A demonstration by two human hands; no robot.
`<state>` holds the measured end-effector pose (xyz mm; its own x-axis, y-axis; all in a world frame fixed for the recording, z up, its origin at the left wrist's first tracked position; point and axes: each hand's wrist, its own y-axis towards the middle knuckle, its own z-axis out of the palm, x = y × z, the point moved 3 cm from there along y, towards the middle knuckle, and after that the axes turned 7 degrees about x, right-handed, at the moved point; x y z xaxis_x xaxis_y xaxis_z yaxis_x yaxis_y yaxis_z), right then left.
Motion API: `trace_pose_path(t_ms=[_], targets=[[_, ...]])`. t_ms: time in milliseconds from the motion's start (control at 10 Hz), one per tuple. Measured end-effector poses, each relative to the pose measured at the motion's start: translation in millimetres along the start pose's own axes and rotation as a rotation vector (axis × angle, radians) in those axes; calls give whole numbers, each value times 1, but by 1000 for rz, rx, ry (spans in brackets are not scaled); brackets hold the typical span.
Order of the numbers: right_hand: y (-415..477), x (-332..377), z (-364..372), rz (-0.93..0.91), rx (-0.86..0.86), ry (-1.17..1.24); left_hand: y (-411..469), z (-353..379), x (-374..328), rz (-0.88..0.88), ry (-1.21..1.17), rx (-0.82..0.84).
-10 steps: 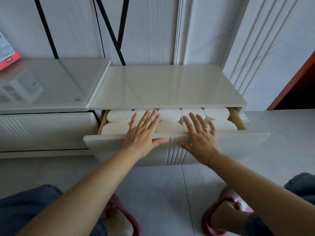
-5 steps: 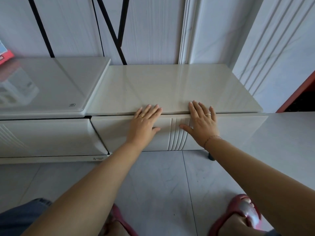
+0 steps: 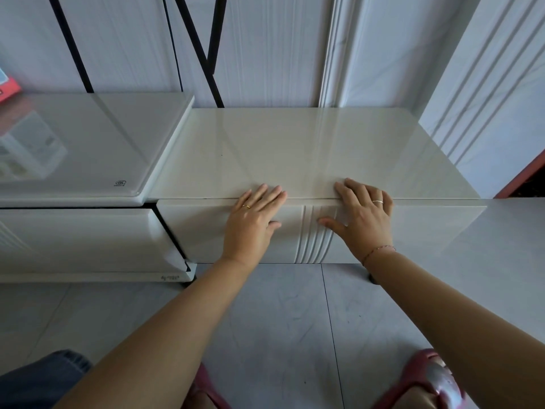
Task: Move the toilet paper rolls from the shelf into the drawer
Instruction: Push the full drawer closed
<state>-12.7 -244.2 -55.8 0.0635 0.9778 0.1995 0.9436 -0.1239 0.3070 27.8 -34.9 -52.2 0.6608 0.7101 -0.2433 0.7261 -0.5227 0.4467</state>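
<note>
The cream drawer (image 3: 413, 228) of the low cabinet is shut flush under the glossy cabinet top (image 3: 309, 149). The toilet paper rolls are hidden inside it. My left hand (image 3: 253, 219) lies flat on the drawer front, left of the ribbed centre (image 3: 312, 237), fingers spread and reaching the top edge. My right hand (image 3: 362, 219) lies flat to the right of the ribs, fingers over the top edge, thumb pointing left. Neither hand holds anything.
A second cabinet unit (image 3: 73, 240) with a glass top (image 3: 88, 143) stands to the left. A red box corner (image 3: 8, 90) shows at far left. Black rods (image 3: 206, 54) cross the wall behind. Grey tiled floor (image 3: 280, 335) lies below, with my red slippers (image 3: 436, 376).
One second ago the drawer stood open with several rolls showing. Both hands pushed its front inward, and it has stayed shut since half a second ago; the hands have barely moved.
</note>
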Motion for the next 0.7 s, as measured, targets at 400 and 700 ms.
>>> trace_pose_path(t_ms=[400, 700], targets=[[-2, 4, -2, 27, 67, 31, -3, -1, -7, -44, 18, 70], [-17, 10, -1, 23, 213, -100, -21, 4, -20, -92, 189, 191]])
